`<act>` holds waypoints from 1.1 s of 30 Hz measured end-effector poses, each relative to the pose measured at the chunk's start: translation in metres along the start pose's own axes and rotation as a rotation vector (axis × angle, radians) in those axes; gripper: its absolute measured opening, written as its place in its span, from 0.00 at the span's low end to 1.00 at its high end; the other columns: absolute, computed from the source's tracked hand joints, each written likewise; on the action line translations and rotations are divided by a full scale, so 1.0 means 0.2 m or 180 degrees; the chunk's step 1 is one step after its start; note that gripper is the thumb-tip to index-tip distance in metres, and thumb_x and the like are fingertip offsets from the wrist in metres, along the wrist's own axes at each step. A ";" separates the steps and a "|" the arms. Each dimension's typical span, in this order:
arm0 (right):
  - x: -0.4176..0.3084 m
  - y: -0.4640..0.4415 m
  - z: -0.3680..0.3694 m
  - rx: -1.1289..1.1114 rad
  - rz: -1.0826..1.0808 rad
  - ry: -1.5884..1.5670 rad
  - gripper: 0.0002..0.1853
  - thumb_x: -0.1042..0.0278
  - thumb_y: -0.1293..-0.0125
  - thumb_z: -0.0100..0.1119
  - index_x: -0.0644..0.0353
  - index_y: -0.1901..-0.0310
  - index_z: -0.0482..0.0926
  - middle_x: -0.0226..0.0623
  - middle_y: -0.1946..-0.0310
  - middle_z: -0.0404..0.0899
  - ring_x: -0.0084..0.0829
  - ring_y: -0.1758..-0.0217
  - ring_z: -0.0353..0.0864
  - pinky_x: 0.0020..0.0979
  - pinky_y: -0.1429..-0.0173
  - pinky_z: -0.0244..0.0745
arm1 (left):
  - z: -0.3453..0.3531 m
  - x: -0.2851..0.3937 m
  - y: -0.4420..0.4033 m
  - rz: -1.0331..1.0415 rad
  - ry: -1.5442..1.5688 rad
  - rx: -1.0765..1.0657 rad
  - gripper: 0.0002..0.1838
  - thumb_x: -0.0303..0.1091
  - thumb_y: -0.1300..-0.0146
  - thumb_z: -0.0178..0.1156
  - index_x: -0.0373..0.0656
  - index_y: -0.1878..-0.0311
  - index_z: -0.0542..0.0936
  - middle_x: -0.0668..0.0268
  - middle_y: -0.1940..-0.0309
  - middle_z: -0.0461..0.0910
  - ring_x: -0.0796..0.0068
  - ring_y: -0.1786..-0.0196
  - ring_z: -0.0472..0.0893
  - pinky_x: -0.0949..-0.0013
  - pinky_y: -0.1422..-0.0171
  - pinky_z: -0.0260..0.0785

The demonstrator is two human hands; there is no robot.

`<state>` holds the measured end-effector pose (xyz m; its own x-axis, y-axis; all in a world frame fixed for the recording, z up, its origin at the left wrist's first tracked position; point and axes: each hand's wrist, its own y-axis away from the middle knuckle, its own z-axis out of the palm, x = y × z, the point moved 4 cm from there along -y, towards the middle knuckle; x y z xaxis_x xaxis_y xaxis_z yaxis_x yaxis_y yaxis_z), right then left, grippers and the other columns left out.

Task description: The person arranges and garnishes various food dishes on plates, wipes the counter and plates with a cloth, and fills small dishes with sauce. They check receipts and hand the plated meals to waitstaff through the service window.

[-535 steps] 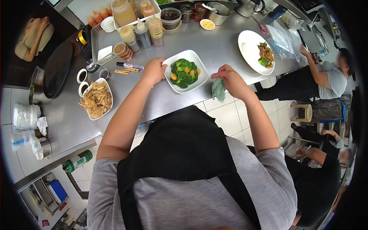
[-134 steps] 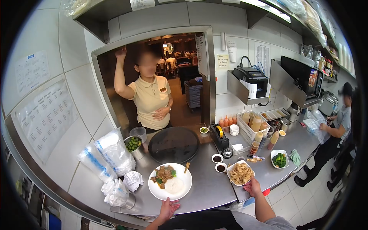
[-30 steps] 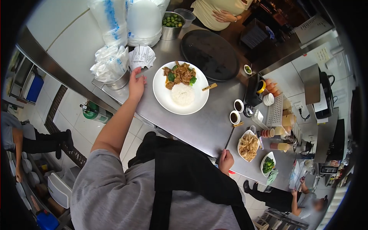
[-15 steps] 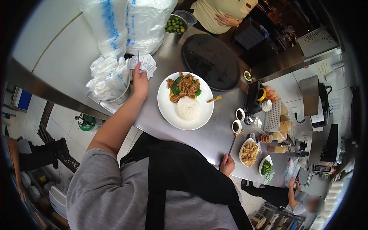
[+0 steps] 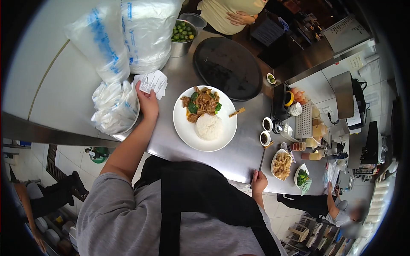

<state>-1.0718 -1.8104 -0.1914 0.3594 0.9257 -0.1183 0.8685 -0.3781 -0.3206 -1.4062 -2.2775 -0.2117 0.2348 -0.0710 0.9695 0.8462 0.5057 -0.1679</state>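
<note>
From my head camera, my left hand [image 5: 148, 104] is up against the printed paper slips [image 5: 156, 81] at the left end of the counter [image 5: 247, 143]. Its fingers and thumb are partly bent at the near edge of the slips; I can't tell whether they are pinching them. My right hand [image 5: 259, 182] is loosely curled at the counter's front edge, and I can't see whether anything is inside it.

The slips lie between a bunch of white plastic bags [image 5: 113, 106] and my big white plate [image 5: 180, 130], which carries a mound of rice [image 5: 209, 126] and saucy meat with broccoli. A wooden clothespin [image 5: 237, 112] sits on the plate's right rim. Beyond the plate is a dark oval tray [image 5: 228, 68], with a metal pot [image 5: 179, 50] of green fruit to its left. On my right are two small dishes of dark sauce [image 5: 265, 138], a bowl of fried pieces [image 5: 282, 165] and a bowl of greens [image 5: 302, 176], with a green cloth [image 5: 306, 187] against it. Across the counter, a person in a beige shirt [image 5: 222, 19] rests a hand on their middle.
</note>
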 end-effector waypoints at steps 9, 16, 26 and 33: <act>0.01 0.01 0.02 -0.0045 0.0032 0.0076 0.17 0.58 0.35 0.56 0.58 0.79 0.71 0.42 0.84 0.71 0.46 0.79 0.72 0.44 0.74 0.66 | -0.01 0.03 0.02 -0.0105 -0.0097 -0.0238 0.39 0.14 0.39 0.48 0.44 0.28 0.44 0.49 0.44 0.70 0.65 0.44 0.75 0.70 0.42 0.68; -0.01 -0.01 -0.02 -0.0083 0.0164 0.0019 0.16 0.55 0.40 0.60 0.56 0.79 0.74 0.40 0.84 0.73 0.44 0.77 0.75 0.42 0.73 0.69 | -0.05 -0.20 0.00 0.0243 -0.0085 -0.0697 0.31 0.16 0.39 0.47 0.39 0.31 0.58 0.51 0.41 0.70 0.65 0.41 0.72 0.68 0.36 0.62; -0.01 0.01 -0.07 0.0039 0.0252 -0.0094 0.17 0.53 0.42 0.61 0.55 0.80 0.74 0.38 0.85 0.74 0.40 0.78 0.76 0.41 0.73 0.71 | -0.04 -0.09 0.03 -0.0596 -0.0587 -0.0724 0.28 0.21 0.36 0.52 0.45 0.33 0.61 0.73 0.75 0.71 0.85 0.76 0.66 0.77 0.70 0.62; -0.02 -0.01 -0.09 -0.0015 0.0291 -0.0155 0.16 0.54 0.41 0.61 0.56 0.79 0.74 0.38 0.84 0.74 0.41 0.77 0.76 0.41 0.72 0.71 | -0.02 -0.13 0.02 -0.0285 -0.0986 -0.0845 0.25 0.23 0.37 0.54 0.47 0.37 0.65 0.75 0.78 0.69 0.84 0.77 0.65 0.75 0.71 0.62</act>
<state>-1.0680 -1.8136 -0.1737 0.4203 0.8868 -0.1924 0.8344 -0.4610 -0.3021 -1.4068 -2.2775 -0.2386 0.0339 0.1779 0.9835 0.9602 0.2672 -0.0814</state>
